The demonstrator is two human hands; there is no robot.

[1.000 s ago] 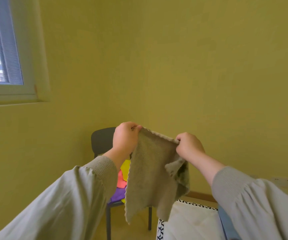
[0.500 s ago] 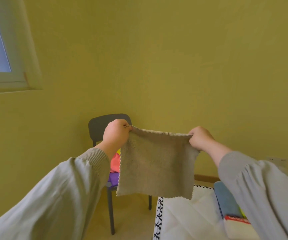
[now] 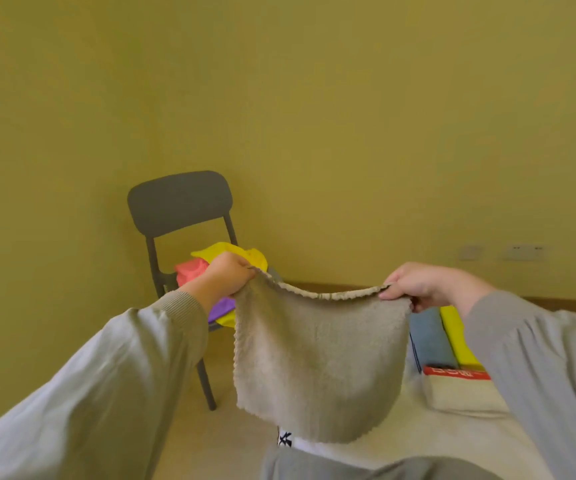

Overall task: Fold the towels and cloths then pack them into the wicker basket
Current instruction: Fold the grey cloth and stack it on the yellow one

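Left hand (image 3: 225,276) pinches one top corner of the beige cloth (image 3: 317,358) just in front of the chair (image 3: 179,202); right hand (image 3: 416,284) pinches the other, well to the chair's right. The top edge runs hand to hand and the cloth hangs flat, equally near both.

Chair (image 3: 179,202) and its pile of coloured cloths (image 3: 231,252) partly behind left hand (image 3: 225,275) and beige cloth (image 3: 317,358), blue towel (image 3: 430,337) half covered, wall sockets (image 3: 522,252) blurred

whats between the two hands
The beige cloth: its top edge spans from the left hand to the right hand, each pinching a corner, sagging a little midway. The head view shows it.
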